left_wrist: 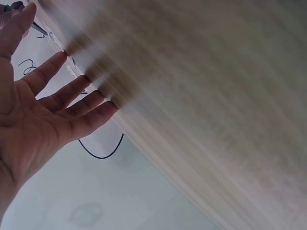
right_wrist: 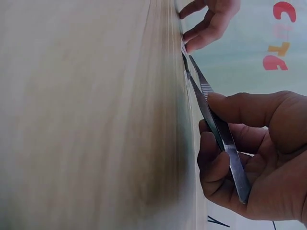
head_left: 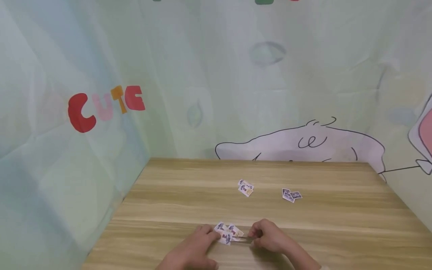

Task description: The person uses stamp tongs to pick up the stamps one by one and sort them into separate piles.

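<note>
My right hand (head_left: pixel 269 237) grips metal tweezers (right_wrist: pixel 223 134) between thumb and curled fingers. In the right wrist view, the tips of the tweezers stand apart. They point left, right at a small group of overlapping stamps (head_left: pixel 226 237), white-edged with purple, red and yellow prints. On the left side of this group lies my left hand (head_left: pixel 198 245), its fingertips right at the stamps' edge. The left wrist view shows this hand (left_wrist: pixel 43 108) with fingers extended and spread, fingertips down at the tabletop.
Farther back on the wood-grain table (head_left: pixel 189 191) lies another small group of similar stamps (head_left: pixel 245 189). A group of darker stamps (head_left: pixel 288 195) is to its right. Printed cloth (head_left: pixel 189 75) rises behind the table and along its left side.
</note>
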`<state>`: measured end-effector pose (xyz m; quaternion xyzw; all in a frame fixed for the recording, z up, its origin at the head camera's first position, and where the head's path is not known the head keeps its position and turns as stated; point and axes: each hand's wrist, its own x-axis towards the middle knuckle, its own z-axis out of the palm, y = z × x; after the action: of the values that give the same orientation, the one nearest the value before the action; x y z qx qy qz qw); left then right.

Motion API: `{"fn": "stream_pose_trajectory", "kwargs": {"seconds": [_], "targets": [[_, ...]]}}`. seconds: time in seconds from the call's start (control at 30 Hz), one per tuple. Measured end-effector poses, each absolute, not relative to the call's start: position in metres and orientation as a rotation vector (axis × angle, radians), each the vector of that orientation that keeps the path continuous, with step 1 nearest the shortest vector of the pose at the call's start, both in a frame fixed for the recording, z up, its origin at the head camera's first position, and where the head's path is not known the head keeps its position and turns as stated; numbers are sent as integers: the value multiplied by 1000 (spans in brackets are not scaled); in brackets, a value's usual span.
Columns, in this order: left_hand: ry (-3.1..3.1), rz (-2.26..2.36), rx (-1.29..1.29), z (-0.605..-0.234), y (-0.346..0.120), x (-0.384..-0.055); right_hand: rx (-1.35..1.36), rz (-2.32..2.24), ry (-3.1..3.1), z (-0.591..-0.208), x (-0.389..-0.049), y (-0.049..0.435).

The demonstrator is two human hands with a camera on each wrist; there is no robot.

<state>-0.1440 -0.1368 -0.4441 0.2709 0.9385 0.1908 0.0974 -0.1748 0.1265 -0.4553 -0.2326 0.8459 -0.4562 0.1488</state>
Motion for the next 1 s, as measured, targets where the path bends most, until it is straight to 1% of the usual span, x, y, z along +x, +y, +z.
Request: {"fn": "stream_pose_trajectory", "kwargs": {"seconds": [1.0], "targets": [[2745,582,760,-441,-137,-143,-711,-1282,2434,-460,-176,120]]}}
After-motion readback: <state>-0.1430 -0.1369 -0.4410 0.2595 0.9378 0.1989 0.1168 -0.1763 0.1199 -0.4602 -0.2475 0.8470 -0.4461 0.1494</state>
